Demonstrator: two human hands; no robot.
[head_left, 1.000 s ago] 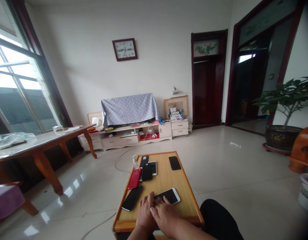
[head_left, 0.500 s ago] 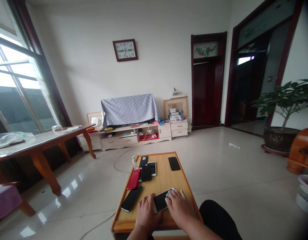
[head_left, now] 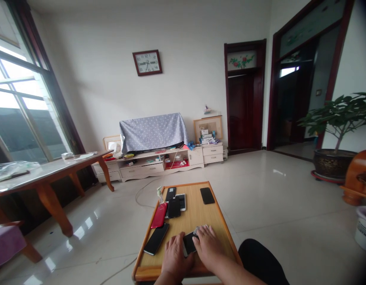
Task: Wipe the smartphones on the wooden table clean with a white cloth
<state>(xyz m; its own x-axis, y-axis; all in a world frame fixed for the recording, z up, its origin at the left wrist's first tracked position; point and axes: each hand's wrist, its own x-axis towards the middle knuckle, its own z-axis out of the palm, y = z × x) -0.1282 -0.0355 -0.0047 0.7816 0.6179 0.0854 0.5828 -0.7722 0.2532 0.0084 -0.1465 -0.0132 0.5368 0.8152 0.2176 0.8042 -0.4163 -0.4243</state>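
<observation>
A white-edged phone with a dark screen (head_left: pixel 189 242) lies flat on the small wooden table (head_left: pixel 197 215), near its front edge. My left hand (head_left: pixel 174 253) grips the phone's left end between thumb and fingers. Over the right end lies my right hand (head_left: pixel 211 246), its curled fingers pressing a small greyish wad, apparently a cloth or tissue (head_left: pixel 196 230), onto the screen. The hand hides much of the phone and the wad. Left of my hands rests a black phone (head_left: pixel 157 239), with a red phone (head_left: pixel 159 215) just beyond it.
Farther back are a black phone (head_left: pixel 174 207) overlapping a white phone (head_left: pixel 183 202), another dark phone (head_left: pixel 170 193) and a pump bottle (head_left: pixel 160 194). One more black phone (head_left: pixel 207 195) lies at the far right. My dark-clothed knee (head_left: pixel 260 261) is beside the table's right edge.
My right hand has slid slightly left with the wad across the phone, covering more of the screen. My left hand keeps its grip. The view has shifted slightly.
</observation>
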